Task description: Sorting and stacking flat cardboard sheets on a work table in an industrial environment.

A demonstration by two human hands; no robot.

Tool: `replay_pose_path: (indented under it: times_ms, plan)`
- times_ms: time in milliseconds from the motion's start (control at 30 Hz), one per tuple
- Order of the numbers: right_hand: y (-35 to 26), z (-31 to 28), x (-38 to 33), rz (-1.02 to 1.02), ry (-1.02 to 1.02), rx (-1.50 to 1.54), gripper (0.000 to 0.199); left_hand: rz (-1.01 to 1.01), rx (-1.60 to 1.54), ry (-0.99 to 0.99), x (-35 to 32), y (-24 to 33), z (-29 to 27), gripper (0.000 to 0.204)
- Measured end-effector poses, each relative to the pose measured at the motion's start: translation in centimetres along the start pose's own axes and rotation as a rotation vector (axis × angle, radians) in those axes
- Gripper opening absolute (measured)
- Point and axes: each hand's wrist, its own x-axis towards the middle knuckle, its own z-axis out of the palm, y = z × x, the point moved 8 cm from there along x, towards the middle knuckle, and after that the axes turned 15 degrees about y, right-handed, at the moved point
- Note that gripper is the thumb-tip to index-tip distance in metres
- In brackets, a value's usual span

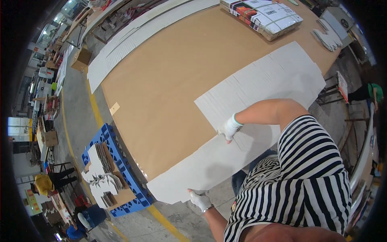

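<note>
Across the middle of the frame, a broad brown table (169, 80) is seen carrying a large white die-cut cardboard sheet (258, 88), which runs from the upper right down to the lower centre, where its near end overhangs the table's edge. At upper right, a strapped bundle of printed flat cartons (264, 16) is stacked on the table; at lower left, a blue plastic pallet (121, 161) loaded with cardboard offcuts rests on the floor beside a yellow line.

The sheet is gripped at two places. Its overhanging lower edge is pinched by the gloved left hand (200, 200), fingers closed over the rim. Further up, the gloved right hand (230, 128) is pressed on the sheet's left margin, fingers drawn together and curled at the edge; whether the board is clamped there or only pressed cannot be told.

A sheet this wide is judged best handled with both hands kept well apart and the board held flat, so that no crease or sag is caused.
</note>
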Motion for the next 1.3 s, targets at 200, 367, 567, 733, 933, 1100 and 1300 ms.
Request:
replay_pose_path:
  times_ms: [200, 367, 567, 733, 933, 1100, 1300]
  plan:
    - [-0.3, 1.1, 0.1, 0.23, -0.175, 0.097, 0.069, 0.01, 0.108, 0.181, 1.3, -0.6, -3.0, 0.034]
    - [-0.2, -2.1, -1.8, 0.093, -0.066, -0.023, 0.063, 0.058, 0.069, 0.296, 0.5, -1.0, -0.6, 0.033]
    - [-1.7, -2.4, -1.3, 0.029, 0.001, 0.234, 0.063, 0.16, 0.0, 0.435, 0.1, 0.0, -1.2, 0.032]
    - [-2.5, -2.1, -1.9, 0.182, -0.038, 0.304, 0.049, 0.127, -0.128, 0.42, -1.5, 0.5, -0.9, 0.04]
    - [-3.0, -2.4, -2.2, 0.255, -0.05, 0.288, 0.041, 0.124, -0.103, 0.425, -1.9, 0.7, -0.5, 0.039]
    - [-2.0, -2.7, -1.9, 0.228, -0.021, 0.183, 0.04, 0.069, -0.09, 0.387, -1.8, 0.3, -0.2, 0.042]
    - [-4.0, -2.9, -2.5, 0.258, 0.007, 0.174, 0.034, 0.122, -0.14, 0.421, -1.2, -0.6, -1.2, 0.046]
